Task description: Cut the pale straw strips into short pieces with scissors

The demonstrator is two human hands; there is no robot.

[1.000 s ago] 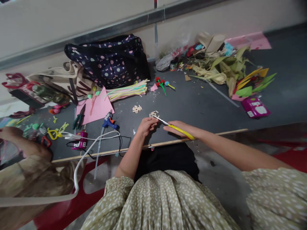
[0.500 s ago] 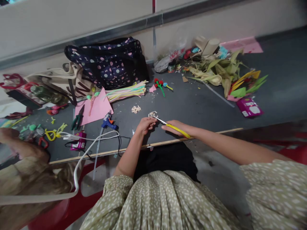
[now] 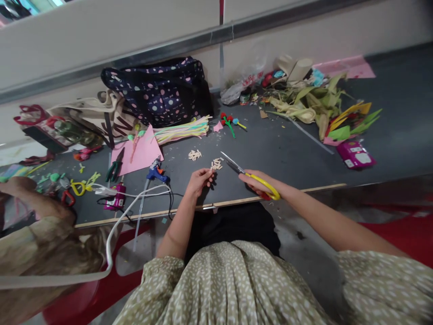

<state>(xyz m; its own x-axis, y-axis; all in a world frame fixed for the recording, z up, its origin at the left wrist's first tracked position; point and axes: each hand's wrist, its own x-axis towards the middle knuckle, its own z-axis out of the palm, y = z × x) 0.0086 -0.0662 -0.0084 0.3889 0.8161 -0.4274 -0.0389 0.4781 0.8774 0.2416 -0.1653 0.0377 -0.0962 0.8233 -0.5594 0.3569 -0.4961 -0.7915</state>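
My right hand [image 3: 255, 181] grips a pair of yellow-handled scissors [image 3: 267, 184], whose blades are apart and point up and left. Close by on the left, my left hand [image 3: 201, 179] has its fingertips pinched together beside a small pile of short pale pieces [image 3: 217, 164]. Whatever is in that pinch is too small or hidden to make out. A second little heap of pale pieces [image 3: 194, 155] lies just beyond my left hand on the dark table [image 3: 270, 153].
A bundle of pastel pipe cleaners [image 3: 184, 131], a blue glue gun [image 3: 157, 172], pink paper [image 3: 145, 151] and green-handled pliers [image 3: 115, 167] lie leftward. Dry husks [image 3: 311, 106] and a purple packet [image 3: 355, 155] are at right. A white cable [image 3: 110, 243] crosses near a co-worker's arm [image 3: 37, 198].
The scissors have drawn away to the right from my left hand, and their blades have spread. My left hand has shifted slightly left and nearer to me. The whole view has tilted slightly.
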